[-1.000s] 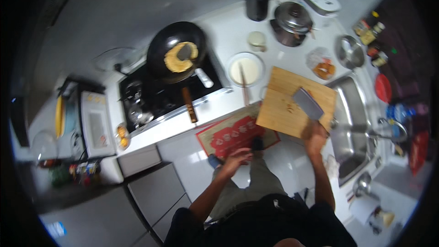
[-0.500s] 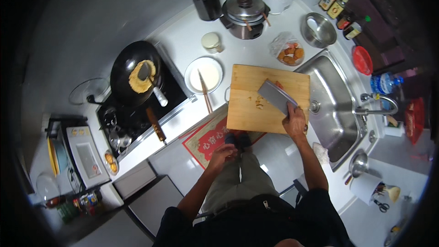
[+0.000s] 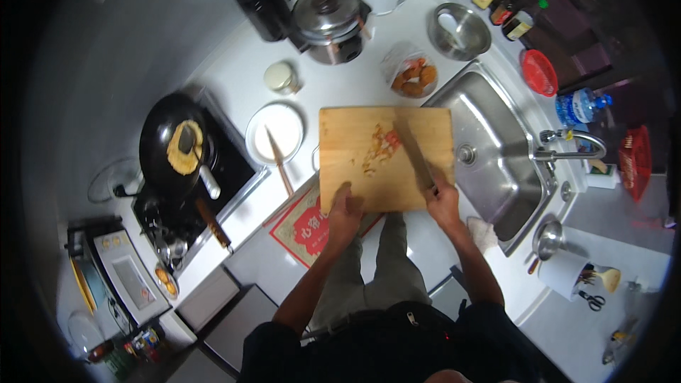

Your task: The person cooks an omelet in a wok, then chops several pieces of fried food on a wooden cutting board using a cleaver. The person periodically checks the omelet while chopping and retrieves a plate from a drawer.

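Observation:
A wooden cutting board [image 3: 340,149] lies at the counter's front, its right side over the sink's edge. Small chopped brown and reddish pieces of food [image 3: 383,143] are strewn across its middle. My right hand [image 3: 444,202], at the board's near right, is closed round the handle of a cleaver [image 3: 413,149]. The cleaver's blade is turned nearly edge-on to the view and points away from me, right of the pieces. My left hand [image 3: 345,211] reaches over the board's near left edge; its fingers are blurred, and whether they grip the board cannot be made out.
To the left, a wok [image 3: 157,138] with a flat yellow pancake [image 3: 183,159] and a spatula stands on the stove. A white bowl [image 3: 291,119] with chopsticks is nearer. Behind the board are a bag of browned food [image 3: 413,79] and a steel bowl [image 3: 477,37]. The sink [image 3: 489,191] is right.
My left hand has moved up from below the board to its near left edge. The cleaver has swung from lying slantwise over the food to the right, uncovering the pieces. The view has shifted.

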Demonstrator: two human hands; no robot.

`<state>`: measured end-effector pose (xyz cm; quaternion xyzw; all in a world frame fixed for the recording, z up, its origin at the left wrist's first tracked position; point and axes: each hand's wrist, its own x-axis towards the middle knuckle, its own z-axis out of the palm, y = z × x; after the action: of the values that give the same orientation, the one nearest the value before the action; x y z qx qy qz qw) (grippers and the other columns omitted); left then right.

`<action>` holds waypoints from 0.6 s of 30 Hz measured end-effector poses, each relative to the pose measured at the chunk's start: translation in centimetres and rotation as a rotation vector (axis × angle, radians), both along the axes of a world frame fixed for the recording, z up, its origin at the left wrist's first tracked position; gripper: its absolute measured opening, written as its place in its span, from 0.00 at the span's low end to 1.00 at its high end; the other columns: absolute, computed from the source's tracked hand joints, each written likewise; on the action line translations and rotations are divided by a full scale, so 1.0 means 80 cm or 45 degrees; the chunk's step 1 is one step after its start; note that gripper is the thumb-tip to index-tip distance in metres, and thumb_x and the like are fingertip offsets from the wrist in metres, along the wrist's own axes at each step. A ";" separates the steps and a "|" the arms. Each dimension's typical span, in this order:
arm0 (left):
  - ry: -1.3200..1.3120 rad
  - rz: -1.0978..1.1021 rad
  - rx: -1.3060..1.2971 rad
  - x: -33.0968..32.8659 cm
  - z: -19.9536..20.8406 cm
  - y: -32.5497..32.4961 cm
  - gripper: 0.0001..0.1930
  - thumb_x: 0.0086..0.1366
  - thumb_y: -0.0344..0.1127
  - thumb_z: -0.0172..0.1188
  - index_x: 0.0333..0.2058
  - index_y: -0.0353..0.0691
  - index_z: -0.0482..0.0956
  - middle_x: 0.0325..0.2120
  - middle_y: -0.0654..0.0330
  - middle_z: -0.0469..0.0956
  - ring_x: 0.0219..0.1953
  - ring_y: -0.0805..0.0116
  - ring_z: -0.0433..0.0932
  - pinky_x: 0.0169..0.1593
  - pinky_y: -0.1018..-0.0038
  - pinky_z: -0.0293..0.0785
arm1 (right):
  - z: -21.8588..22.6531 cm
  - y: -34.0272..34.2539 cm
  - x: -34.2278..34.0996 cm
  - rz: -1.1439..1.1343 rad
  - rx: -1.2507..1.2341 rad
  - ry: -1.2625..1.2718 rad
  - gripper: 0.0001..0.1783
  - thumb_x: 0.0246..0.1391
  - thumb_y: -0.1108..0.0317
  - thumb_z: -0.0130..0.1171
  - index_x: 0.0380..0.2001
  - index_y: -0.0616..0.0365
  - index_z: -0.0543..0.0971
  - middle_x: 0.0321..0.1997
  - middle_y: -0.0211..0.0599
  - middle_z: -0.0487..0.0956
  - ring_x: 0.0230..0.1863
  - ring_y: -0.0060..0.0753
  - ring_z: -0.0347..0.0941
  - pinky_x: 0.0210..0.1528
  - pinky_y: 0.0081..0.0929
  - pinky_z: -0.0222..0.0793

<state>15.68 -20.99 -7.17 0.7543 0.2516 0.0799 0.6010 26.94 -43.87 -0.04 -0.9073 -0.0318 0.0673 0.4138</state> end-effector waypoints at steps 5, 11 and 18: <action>-0.177 0.017 0.066 0.124 0.070 -0.034 0.17 0.60 0.15 0.53 0.47 0.33 0.78 0.40 0.52 0.78 0.39 0.62 0.79 0.44 0.72 0.77 | -0.020 -0.043 0.005 0.142 -0.228 -0.358 0.20 0.46 0.72 0.59 0.46 0.55 0.82 0.26 0.43 0.76 0.28 0.46 0.76 0.29 0.42 0.72; -0.273 -0.336 0.428 0.310 0.082 -0.054 0.15 0.55 0.15 0.55 0.42 0.31 0.80 0.36 0.47 0.80 0.36 0.53 0.81 0.42 0.69 0.78 | -0.035 -0.067 0.007 0.362 -0.410 -0.219 0.18 0.49 0.68 0.58 0.47 0.49 0.79 0.31 0.41 0.72 0.31 0.47 0.73 0.29 0.46 0.69; -0.102 -0.426 0.894 0.456 0.029 -0.110 0.19 0.54 0.32 0.65 0.45 0.33 0.78 0.45 0.46 0.78 0.48 0.45 0.76 0.54 0.58 0.72 | -0.048 -0.081 0.016 0.386 -0.220 -0.088 0.19 0.42 0.71 0.60 0.42 0.48 0.77 0.31 0.40 0.72 0.32 0.47 0.73 0.30 0.45 0.70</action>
<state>52.18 -29.76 -4.84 0.9410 0.0588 0.0913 0.3205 28.19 -50.39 -3.87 -0.9261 -0.1764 0.1002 0.3180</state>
